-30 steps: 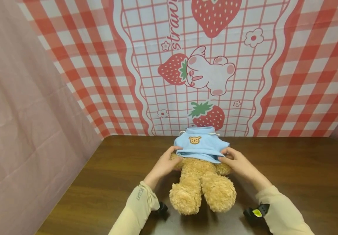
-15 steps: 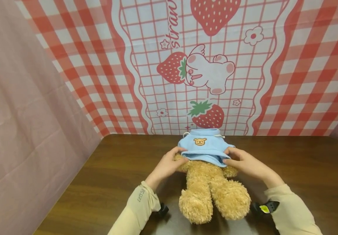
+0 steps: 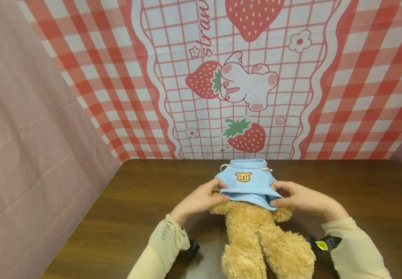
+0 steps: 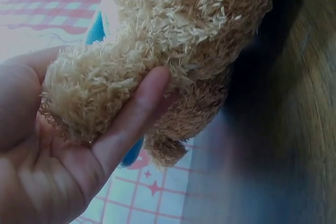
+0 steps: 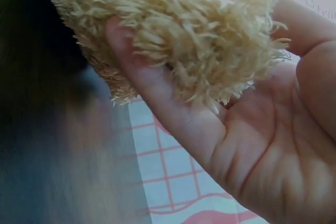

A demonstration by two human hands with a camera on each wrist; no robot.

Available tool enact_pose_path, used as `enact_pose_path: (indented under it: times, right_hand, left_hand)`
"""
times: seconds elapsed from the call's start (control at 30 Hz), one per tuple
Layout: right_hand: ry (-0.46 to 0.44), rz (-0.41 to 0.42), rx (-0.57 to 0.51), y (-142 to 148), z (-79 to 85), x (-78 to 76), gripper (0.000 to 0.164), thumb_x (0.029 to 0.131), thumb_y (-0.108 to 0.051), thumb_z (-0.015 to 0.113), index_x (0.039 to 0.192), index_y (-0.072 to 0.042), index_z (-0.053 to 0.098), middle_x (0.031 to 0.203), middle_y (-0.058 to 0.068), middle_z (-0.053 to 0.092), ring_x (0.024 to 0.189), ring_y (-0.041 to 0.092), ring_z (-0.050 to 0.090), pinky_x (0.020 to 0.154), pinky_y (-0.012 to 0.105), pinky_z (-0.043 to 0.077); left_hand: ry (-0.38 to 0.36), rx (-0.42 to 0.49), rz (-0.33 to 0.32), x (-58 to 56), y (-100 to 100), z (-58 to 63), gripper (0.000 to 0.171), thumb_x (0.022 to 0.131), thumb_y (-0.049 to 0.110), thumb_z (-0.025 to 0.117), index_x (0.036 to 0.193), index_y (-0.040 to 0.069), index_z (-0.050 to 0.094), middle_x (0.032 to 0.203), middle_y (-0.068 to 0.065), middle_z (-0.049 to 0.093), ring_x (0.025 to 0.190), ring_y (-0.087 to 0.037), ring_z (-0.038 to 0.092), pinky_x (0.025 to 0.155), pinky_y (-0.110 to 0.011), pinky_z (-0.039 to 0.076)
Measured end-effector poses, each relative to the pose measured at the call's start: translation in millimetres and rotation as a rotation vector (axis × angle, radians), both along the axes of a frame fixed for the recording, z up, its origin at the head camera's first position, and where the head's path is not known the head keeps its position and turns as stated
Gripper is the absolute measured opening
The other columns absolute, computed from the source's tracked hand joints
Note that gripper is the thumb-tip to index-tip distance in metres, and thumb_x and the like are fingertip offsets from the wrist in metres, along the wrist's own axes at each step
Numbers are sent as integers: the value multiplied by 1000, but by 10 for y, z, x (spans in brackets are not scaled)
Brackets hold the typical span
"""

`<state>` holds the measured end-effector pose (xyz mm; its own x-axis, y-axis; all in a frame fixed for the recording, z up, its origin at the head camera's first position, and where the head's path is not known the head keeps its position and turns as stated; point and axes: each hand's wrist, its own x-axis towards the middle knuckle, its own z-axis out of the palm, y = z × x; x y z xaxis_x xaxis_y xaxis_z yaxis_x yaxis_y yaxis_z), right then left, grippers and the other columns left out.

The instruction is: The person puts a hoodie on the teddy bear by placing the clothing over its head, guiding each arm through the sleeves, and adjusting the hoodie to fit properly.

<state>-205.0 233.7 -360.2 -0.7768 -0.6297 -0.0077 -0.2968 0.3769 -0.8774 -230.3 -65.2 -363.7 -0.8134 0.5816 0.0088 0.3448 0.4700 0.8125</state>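
The golden-brown teddy bear [image 3: 244, 224] is right in front of me, its legs pointing to 6 o'clock and its feet running off the lower edge of my view. Whether its back touches the wood I cannot tell. A light-blue drawstring sweatshirt [image 3: 247, 186] covers its 12 o'clock end and hides the head. Its lower hem gapes across the bear's body, and the furry arms poke out beneath at 9 and 3 o'clock.

My left hand [image 3: 201, 199] pinches the hem at 9 o'clock, thumb on the near edge, with a finger lying along the bear's arm. My right hand [image 3: 303, 197] pinches the other end of the hem at 3 o'clock, the other furry arm lying against that hand. My hands cover parts of the garment's sides.

On the chest is a bear-face patch [image 3: 243, 177]; a white drawstring [image 3: 224, 167] loops out at the collar's 9 o'clock side. A black device sits at each wrist, the right one with a yellow-green panel [image 3: 321, 245]. My left cream sleeve [image 3: 159, 248] carries lettering starting "LETSS", the rest lost in folds.

Under everything lies a dark wooden table [image 3: 117, 217]. At 12 o'clock hangs a red-and-white strawberry cloth [image 3: 127, 104], its sideways word reading "straw" before the upper edge cuts it. A pink curtain [image 3: 30, 135] hangs toward 10 o'clock.
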Motion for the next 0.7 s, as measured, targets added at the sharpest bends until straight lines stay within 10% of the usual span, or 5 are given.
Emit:
enact_pose_path:
  times: [0.7]
  right_hand:
    - [-5, 62, -20, 98, -11, 34, 15, 89, -11, 56, 88, 0, 45, 73, -1, 45, 66, 2, 45, 56, 24, 40]
  left_hand:
    - [22, -16, -77, 59, 19, 77, 26, 87, 23, 60, 110, 16, 52, 93, -3, 60, 58, -8, 46, 55, -22, 40]
